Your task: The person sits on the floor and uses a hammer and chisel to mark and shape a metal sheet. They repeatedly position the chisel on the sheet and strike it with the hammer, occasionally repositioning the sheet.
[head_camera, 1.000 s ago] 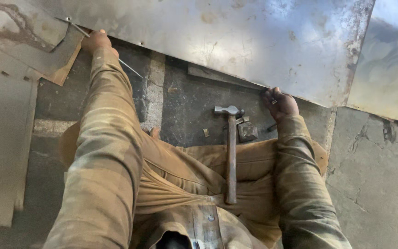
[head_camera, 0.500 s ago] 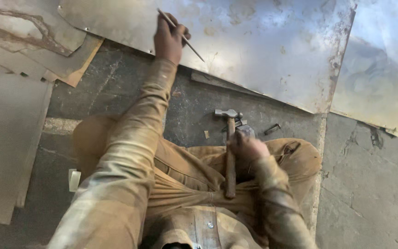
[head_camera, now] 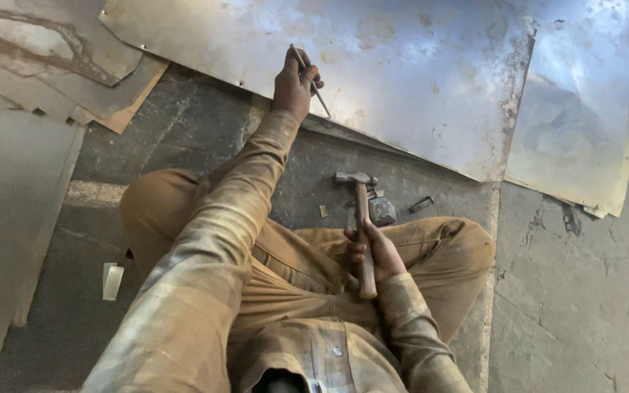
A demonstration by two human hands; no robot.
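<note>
— What did the person hold?

— The left hand (head_camera: 294, 86) had its fingers closed around a thin metal rod (head_camera: 310, 80). The rod was tilted, and its tip rested on the near edge of a big metal sheet (head_camera: 373, 58) lying on the floor (head_camera: 584, 291). The right hand (head_camera: 374, 251) had its fingers wrapped around the wooden handle of a hammer (head_camera: 362, 225). The hammer lay over the person's lap, with its dark head pointing away, close to the floor.

— How did the sheet look?

— It was shiny and grey, with dull spots and a rusty right edge. A second sheet (head_camera: 584, 109) lay beside it, and more sheets (head_camera: 45, 65) were stacked on the left.

— Was there room to move?

— There was bare floor between the knees and the sheet's edge. A few small metal bits (head_camera: 384, 209) sat there, just past the hammer head.

— What was hard to see?

— The sheets ran off the top of the picture. The small bits were maybe blocks or scraps; I could not tell. A pale little piece (head_camera: 112, 280) lay by the left knee.
</note>
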